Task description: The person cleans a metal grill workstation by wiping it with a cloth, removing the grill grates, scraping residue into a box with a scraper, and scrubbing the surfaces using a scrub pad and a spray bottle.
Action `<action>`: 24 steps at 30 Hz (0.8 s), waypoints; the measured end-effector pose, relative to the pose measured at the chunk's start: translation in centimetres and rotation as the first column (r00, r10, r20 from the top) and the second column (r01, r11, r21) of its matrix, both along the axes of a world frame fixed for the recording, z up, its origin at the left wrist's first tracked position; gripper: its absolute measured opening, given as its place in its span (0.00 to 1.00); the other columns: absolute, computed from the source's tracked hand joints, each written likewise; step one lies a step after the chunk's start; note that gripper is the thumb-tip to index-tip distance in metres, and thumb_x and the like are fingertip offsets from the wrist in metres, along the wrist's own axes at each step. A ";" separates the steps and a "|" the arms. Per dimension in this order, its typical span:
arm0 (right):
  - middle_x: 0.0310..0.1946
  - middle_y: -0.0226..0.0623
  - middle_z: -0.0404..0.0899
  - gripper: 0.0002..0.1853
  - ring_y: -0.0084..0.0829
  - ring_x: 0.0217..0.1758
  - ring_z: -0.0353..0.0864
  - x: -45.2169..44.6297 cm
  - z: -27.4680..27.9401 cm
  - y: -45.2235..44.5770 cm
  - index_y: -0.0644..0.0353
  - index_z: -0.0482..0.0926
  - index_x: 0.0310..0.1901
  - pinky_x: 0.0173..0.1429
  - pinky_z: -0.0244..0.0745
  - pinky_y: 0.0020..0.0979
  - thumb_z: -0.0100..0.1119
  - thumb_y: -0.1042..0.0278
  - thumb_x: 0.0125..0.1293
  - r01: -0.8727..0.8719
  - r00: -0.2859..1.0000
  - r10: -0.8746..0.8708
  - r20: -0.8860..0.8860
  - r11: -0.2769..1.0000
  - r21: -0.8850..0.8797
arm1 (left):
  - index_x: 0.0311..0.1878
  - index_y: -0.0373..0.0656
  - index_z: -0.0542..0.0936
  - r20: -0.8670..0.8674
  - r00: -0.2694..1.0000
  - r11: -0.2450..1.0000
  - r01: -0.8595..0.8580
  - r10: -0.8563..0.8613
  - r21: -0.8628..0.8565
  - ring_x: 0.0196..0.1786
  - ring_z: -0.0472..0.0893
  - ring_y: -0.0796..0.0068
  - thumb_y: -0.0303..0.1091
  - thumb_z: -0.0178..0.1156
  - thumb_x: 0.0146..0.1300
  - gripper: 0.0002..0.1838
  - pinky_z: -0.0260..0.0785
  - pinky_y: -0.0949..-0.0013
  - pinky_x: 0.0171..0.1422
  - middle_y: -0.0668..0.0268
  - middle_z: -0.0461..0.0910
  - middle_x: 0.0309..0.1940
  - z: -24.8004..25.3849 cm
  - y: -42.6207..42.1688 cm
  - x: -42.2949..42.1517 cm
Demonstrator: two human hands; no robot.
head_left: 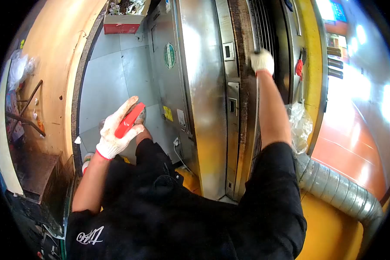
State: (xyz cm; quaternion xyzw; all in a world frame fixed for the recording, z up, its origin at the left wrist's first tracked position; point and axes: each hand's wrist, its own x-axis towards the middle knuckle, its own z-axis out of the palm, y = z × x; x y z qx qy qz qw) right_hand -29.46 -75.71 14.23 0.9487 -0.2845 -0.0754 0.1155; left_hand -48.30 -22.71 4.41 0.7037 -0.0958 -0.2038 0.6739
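Note:
My left hand (116,132), in a white knit glove with a red cuff, is closed around a red flat, glossy object (130,120). Its exact kind I cannot make out. That hand is held over the grey tiled floor, left of the steel cabinet. My right hand (263,62), gloved the same way, reaches forward over the dark slotted bars (264,26) of a grill-like unit. Its fingers are curled and slightly blurred, and whatever they hold is hidden. Along the bars runs a brown, rusty-looking edge (243,86).
A stainless steel cabinet (203,86) stands in the middle. At the upper left is a box (121,28) with scraps. Right of the grill are a red-handled tool (299,68), a clear plastic bag (300,123) and a silver duct (338,182). A wooden panel (56,56) stands left.

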 end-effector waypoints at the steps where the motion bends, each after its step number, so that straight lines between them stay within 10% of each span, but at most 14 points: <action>1: 0.55 0.56 0.86 0.28 0.51 0.59 0.87 -4.4 0.3 0.8 0.61 0.84 0.56 0.64 0.82 0.46 0.71 0.45 0.64 0.045 0.998 -0.043 0.051 0.999 -0.031 | 0.77 0.38 0.69 0.002 1.000 1.000 0.008 -0.008 -0.029 0.42 0.81 0.74 0.39 0.78 0.58 0.46 0.76 0.68 0.53 0.59 0.86 0.53 0.4 0.1 0.0; 9: 0.62 0.48 0.81 0.31 0.46 0.62 0.84 -15.8 -0.3 -0.1 0.57 0.86 0.56 0.65 0.81 0.42 0.79 0.45 0.56 0.186 0.982 -0.182 0.049 0.977 -0.108 | 0.77 0.36 0.70 -0.025 0.991 0.988 0.128 -0.131 -0.082 0.44 0.81 0.73 0.41 0.77 0.60 0.44 0.75 0.68 0.57 0.58 0.86 0.53 3.8 2.1 0.9; 10: 0.62 0.47 0.81 0.29 0.46 0.62 0.84 -14.9 -0.6 -0.2 0.56 0.88 0.53 0.64 0.82 0.42 0.80 0.45 0.56 0.194 0.979 -0.187 0.076 0.975 -0.107 | 0.77 0.37 0.69 0.010 0.987 0.984 0.161 -0.161 -0.072 0.59 0.85 0.64 0.35 0.74 0.61 0.42 0.75 0.63 0.66 0.49 0.82 0.63 4.3 2.4 1.4; 14: 0.60 0.44 0.83 0.23 0.43 0.59 0.86 -9.9 -1.4 -0.6 0.50 0.90 0.50 0.63 0.83 0.41 0.78 0.45 0.58 0.154 0.987 -0.144 0.072 0.975 -0.158 | 0.76 0.36 0.69 0.002 0.986 0.986 0.169 -0.169 0.017 0.68 0.82 0.56 0.34 0.74 0.59 0.42 0.72 0.62 0.72 0.48 0.80 0.67 3.5 1.8 3.4; 22: 0.57 0.47 0.87 0.26 0.44 0.59 0.89 11.7 -0.1 5.3 0.56 0.83 0.56 0.62 0.85 0.44 0.75 0.48 0.63 0.228 0.954 -0.212 0.211 0.972 -0.055 | 0.76 0.37 0.70 -0.106 0.988 0.993 0.116 -0.114 0.012 0.66 0.82 0.52 0.40 0.76 0.60 0.42 0.72 0.60 0.72 0.48 0.80 0.66 0.3 -2.0 8.2; 24: 0.58 0.47 0.86 0.23 0.43 0.60 0.88 18.3 -0.4 5.4 0.59 0.82 0.57 0.64 0.85 0.42 0.73 0.59 0.63 0.178 0.965 -0.163 0.204 0.982 -0.061 | 0.76 0.35 0.69 -0.044 0.998 0.999 0.047 -0.046 0.019 0.43 0.82 0.72 0.45 0.80 0.58 0.47 0.77 0.67 0.54 0.57 0.85 0.55 -0.9 -2.9 9.1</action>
